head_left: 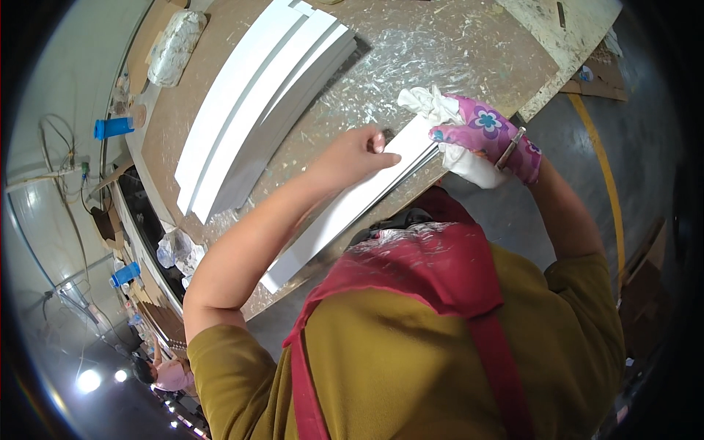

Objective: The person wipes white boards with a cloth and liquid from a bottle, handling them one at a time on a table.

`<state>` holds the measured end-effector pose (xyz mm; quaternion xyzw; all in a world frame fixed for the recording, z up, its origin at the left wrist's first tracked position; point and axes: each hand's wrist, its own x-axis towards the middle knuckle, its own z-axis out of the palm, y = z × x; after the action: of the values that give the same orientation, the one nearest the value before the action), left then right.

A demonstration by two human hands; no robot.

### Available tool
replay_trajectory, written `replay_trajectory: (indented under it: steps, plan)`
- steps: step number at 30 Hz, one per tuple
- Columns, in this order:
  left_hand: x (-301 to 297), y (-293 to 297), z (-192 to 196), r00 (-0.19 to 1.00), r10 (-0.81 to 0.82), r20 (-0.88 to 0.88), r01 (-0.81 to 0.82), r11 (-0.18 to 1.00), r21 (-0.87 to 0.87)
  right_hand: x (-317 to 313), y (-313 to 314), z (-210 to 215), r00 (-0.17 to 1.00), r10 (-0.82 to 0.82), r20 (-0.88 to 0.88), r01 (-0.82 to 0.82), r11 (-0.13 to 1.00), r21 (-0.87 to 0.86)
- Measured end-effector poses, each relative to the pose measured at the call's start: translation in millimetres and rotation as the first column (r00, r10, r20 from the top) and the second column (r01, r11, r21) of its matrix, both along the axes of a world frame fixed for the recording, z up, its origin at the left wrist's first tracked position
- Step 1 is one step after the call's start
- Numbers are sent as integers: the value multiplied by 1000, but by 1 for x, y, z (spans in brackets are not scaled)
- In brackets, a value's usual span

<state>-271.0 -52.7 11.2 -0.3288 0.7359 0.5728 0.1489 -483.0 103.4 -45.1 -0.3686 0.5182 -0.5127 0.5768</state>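
A long white strip (pixel 323 227) lies along the near edge of the worktable, in front of my body. My bare left hand (pixel 359 158) rests over its middle, fingers curled at the far side and thumb on the top face. At the strip's right end is my right hand (pixel 488 136), in a purple flowered glove. It is closed around a crumpled white cloth (pixel 433 105), which bulges out on both sides and touches the strip; most of those fingertips are hidden. Beyond my left arm lies a stack of curved white panels (pixel 253 110).
The brown worktable (pixel 447 44) is scuffed with white marks. At its far left sits a plastic-wrapped bundle (pixel 177 48). Blue cup-like items (pixel 114 128) and a crumpled clear plastic bag (pixel 176 249) are at the left. A person in pink (pixel 174 374) is in the distance.
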Motion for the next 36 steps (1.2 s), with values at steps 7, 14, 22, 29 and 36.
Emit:
replay_trajectory:
  steps: [7, 14, 22, 29, 36]
  plan:
    - [3, 5, -5, 989, 126, -74, -112, 978, 174, 0, -16, 47, 929, 185, -320, -107, 963, 248]
    - [3, 9, -1, 997, 80, -9, -80, 997, 14, 1, -19, 50, 881, 194, -431, -140, 978, 154]
    - [45, 25, -1, 939, 206, -276, -247, 961, -122, -21, -8, 27, 952, 22, -305, 6, 996, 92]
    - [115, 66, 5, 994, 15, 113, 61, 768, -638, 62, -29, 89, 289, -95, -953, -262, 949, -175]
    - [123, 70, -12, 995, 97, 0, -73, 755, -652, 43, -37, 63, -408, -7, -913, -442, 876, 191]
